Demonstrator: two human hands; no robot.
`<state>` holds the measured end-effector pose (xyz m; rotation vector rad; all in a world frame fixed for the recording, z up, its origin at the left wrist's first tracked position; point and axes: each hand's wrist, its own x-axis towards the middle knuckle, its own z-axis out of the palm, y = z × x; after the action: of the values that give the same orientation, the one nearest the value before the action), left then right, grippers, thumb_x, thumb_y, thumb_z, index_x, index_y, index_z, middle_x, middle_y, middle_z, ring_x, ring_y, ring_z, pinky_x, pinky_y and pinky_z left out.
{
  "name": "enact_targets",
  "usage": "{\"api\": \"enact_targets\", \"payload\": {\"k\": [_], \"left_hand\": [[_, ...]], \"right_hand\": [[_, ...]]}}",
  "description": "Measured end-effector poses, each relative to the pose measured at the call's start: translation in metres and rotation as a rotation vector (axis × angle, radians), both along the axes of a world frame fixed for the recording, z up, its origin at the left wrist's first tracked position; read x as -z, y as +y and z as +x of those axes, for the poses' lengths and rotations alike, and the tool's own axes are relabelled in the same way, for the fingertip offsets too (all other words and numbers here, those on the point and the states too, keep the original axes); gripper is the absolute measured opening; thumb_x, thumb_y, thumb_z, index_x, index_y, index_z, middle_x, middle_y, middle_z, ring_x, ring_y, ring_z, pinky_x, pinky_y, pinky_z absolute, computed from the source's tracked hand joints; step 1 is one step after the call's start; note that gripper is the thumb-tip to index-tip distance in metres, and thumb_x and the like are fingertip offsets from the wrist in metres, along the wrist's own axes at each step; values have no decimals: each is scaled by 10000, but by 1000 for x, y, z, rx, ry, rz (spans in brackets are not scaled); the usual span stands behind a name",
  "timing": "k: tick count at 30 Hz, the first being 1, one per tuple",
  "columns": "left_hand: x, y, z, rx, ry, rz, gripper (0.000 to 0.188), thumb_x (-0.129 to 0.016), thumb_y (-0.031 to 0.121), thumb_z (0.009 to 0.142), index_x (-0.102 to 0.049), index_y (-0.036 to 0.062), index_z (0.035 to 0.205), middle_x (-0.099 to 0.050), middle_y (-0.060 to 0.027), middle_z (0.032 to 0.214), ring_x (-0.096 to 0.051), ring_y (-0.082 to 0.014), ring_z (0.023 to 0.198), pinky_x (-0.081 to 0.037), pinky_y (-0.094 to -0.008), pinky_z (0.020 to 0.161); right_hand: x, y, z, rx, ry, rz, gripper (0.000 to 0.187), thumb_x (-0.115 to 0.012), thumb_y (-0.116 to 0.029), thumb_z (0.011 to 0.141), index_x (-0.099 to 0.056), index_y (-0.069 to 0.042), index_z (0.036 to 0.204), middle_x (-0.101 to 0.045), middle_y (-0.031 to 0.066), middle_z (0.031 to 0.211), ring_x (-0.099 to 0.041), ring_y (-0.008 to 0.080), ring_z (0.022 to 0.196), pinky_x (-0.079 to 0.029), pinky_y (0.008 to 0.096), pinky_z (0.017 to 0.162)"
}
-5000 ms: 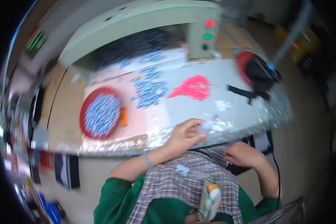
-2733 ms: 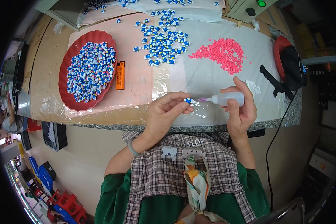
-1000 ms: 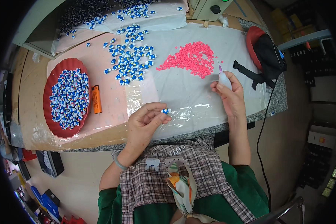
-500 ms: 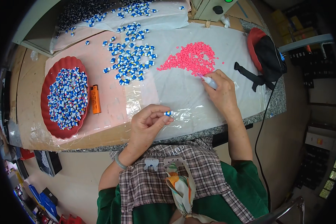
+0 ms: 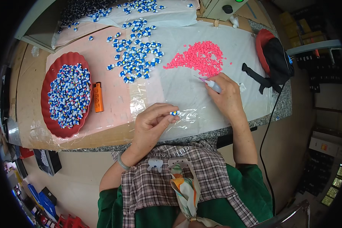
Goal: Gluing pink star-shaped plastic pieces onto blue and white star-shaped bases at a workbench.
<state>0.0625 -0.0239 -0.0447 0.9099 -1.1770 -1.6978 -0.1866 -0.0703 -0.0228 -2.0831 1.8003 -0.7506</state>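
Note:
Between the thumb and fingers of my left hand [image 5: 154, 121] is a small blue, white and yellow piece [image 5: 174, 113], pinched near the table's front edge. My right hand [image 5: 227, 93] is closed around a small white squeeze bottle [image 5: 214, 86] with a thin pinkish needle tip. That tip points up and left, just below a spread of tiny pink pieces [image 5: 201, 57]. Many loose blue-and-white pieces [image 5: 136, 57] lie scattered beyond my left hand. At the left, a red scalloped dish [image 5: 47, 117] is heaped with similar pieces, some showing pink.
An orange lighter [image 5: 98, 98] lies beside the dish. On the right are a black strap [image 5: 254, 77] and a black pouch [image 5: 276, 57] against a red dish [image 5: 263, 40]. A dark cable [image 5: 269, 129] hangs over the table's right edge. A metal housing with a black knob [image 5: 227, 9] stands at the back.
The bottle's tip has come away from the pink pieces, slightly toward the left and nearer me. My left hand keeps its pinch on the small piece. The whole view has shifted a little.

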Motion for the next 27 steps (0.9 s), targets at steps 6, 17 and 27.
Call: {"api": "enact_targets", "payload": {"k": [6, 17, 27], "left_hand": [[0, 0, -2, -51, 63, 32, 214, -587, -75, 893, -635, -50, 1100, -591, -117, 1126, -658, -175, 962, -545, -251, 836], [0, 2, -4, -17, 51, 64, 214, -555, -44, 926, -587, -45, 1138, -609, -89, 1061, -651, -158, 939, -535, -259, 824], [4, 2, -5, -23, -49, -38, 229, -580, -54, 910, -592, -46, 1138, -601, -100, 1064, -646, -157, 932, -534, -256, 825]], "right_hand": [[-4, 0, 2, -32, 91, 76, 186, -665, -39, 770, -614, 12, 942, -622, 136, 878, -627, 310, 736, -490, 363, 670], [-6, 10, 4, -56, -539, 344, 72, -632, -45, 861, -581, -4, 890, -604, 41, 845, -602, 112, 714, -483, 274, 619], [-8, 35, 49, -176, -1009, 560, 156, -675, 27, 846, -535, -6, 908, -617, 63, 798, -613, 112, 680, -516, 247, 615]]}}
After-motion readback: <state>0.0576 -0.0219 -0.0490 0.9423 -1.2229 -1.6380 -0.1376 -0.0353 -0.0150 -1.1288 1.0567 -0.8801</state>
